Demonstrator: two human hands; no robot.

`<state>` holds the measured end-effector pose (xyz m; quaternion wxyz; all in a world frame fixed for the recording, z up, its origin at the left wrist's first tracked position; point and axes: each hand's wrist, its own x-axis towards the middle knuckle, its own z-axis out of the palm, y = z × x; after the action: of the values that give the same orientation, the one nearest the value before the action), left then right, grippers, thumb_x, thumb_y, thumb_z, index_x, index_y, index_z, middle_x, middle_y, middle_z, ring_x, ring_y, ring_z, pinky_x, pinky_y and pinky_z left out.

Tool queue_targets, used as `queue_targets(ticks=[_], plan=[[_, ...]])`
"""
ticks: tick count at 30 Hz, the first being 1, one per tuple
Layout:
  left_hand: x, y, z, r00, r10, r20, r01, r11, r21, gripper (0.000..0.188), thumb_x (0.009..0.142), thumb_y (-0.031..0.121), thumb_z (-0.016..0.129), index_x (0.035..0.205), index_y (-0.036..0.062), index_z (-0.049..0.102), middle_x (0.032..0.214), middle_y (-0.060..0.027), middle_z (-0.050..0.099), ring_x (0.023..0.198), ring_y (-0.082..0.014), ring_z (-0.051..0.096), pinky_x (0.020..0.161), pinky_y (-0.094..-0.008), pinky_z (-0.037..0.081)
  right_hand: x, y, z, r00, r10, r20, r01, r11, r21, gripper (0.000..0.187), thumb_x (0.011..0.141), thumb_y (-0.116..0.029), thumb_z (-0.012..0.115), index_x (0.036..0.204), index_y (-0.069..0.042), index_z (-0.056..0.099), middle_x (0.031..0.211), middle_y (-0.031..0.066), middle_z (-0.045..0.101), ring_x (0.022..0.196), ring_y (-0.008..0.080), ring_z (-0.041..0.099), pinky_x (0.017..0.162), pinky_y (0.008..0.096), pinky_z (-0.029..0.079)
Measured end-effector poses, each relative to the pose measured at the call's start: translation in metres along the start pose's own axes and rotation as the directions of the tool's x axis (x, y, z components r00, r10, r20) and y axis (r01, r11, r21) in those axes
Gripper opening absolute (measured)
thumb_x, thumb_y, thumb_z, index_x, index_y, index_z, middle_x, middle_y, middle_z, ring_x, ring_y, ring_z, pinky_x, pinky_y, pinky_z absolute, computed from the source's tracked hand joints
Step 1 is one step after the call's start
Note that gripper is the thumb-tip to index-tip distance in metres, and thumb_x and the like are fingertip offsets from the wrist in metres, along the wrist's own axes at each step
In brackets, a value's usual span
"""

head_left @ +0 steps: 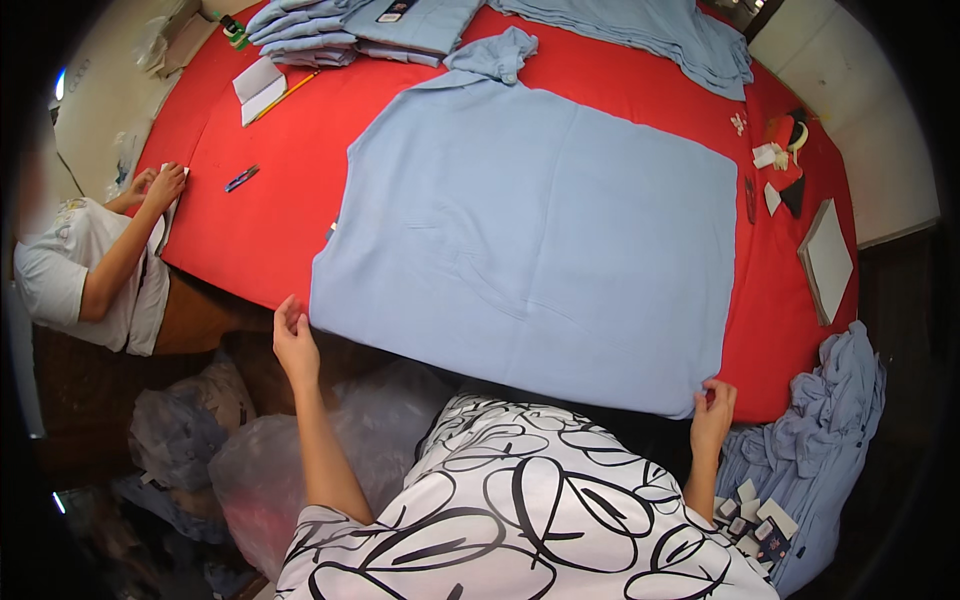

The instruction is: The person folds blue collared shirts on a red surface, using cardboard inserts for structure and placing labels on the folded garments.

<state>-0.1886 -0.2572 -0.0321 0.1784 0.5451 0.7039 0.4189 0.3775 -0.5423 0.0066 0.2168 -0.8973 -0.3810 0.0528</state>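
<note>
A light blue garment (620, 230), apparently a shirt, lies spread flat on a red-covered table, its collar end pointing away from me. My right hand (711, 420) pinches its near right corner at the table's front edge. By the near left corner is my left hand (296, 348), its fingers slightly bent and apart, holding nothing that I can see. Soft creases run across the middle of the cloth, and a small dark label shows on its left side.
Folded blue shirts (420, 25) are stacked at the back, beside more blue cloth (650, 45). A notebook (262, 90), pencil (285, 97) and pen (242, 178) lie left. Another person (90, 260) works there. Scissors (750, 200) lie right; blue garments (830, 430) hang below.
</note>
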Motion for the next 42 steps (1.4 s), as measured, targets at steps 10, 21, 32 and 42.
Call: queue_targets(ticks=[10, 21, 32, 42], plan=[[0.136, 0.134, 0.201, 0.710, 0.612, 0.349, -0.680, 0.725, 0.112, 0.039, 0.095, 0.024, 0.057, 0.133, 0.0163, 0.057, 0.147, -0.0110, 0.046, 0.138, -0.0355, 0.036, 0.113, -0.0484, 0.030, 0.244, -0.123, 0.078, 0.933, -0.323, -0.157, 0.281, 0.930, -0.238, 0.053, 0.096, -0.034, 0.055, 0.143, -0.011, 0.045, 0.154, 0.0139, 0.035, 0.142, 0.0334, 0.030, 0.117, 0.0533, 0.019], [0.220, 0.182, 0.302, 0.801, 0.346, 0.489, -0.586, 0.620, 0.522, 0.070, 0.093, 0.067, 0.037, 0.153, 0.0322, 0.030, 0.163, -0.0041, 0.019, 0.150, -0.0307, 0.012, 0.118, -0.0565, 0.008, 0.376, -0.153, 0.127, 0.988, -0.155, -0.022, 0.135, 0.915, -0.379, 0.071, 0.097, -0.063, 0.033, 0.154, -0.023, 0.028, 0.162, 0.0081, 0.019, 0.150, 0.0297, 0.012, 0.119, 0.0566, 0.005], [0.197, 0.124, 0.206, 0.738, 0.516, 0.435, -0.656, 0.699, 0.283, 0.053, 0.096, 0.030, 0.056, 0.143, 0.0072, 0.046, 0.154, -0.0154, 0.035, 0.145, -0.0339, 0.027, 0.118, -0.0487, 0.021, 0.393, 0.005, 0.018, 0.697, 0.033, -0.716, -0.332, 0.900, -0.281, 0.055, 0.092, -0.029, 0.061, 0.140, -0.007, 0.045, 0.146, 0.0156, 0.045, 0.136, 0.0328, 0.039, 0.112, 0.0555, 0.027], [0.147, 0.092, 0.140, 0.814, 0.346, 0.467, -0.559, 0.687, 0.465, 0.053, 0.100, 0.030, 0.048, 0.148, 0.0108, 0.039, 0.158, -0.0110, 0.030, 0.147, -0.0304, 0.022, 0.119, -0.0497, 0.015, 0.404, 0.088, -0.026, 0.783, 0.583, -0.215, -0.614, 0.781, -0.118, 0.068, 0.096, -0.049, 0.046, 0.143, 0.000, 0.039, 0.146, 0.0230, 0.043, 0.132, 0.0436, 0.042, 0.110, 0.0550, 0.032]])
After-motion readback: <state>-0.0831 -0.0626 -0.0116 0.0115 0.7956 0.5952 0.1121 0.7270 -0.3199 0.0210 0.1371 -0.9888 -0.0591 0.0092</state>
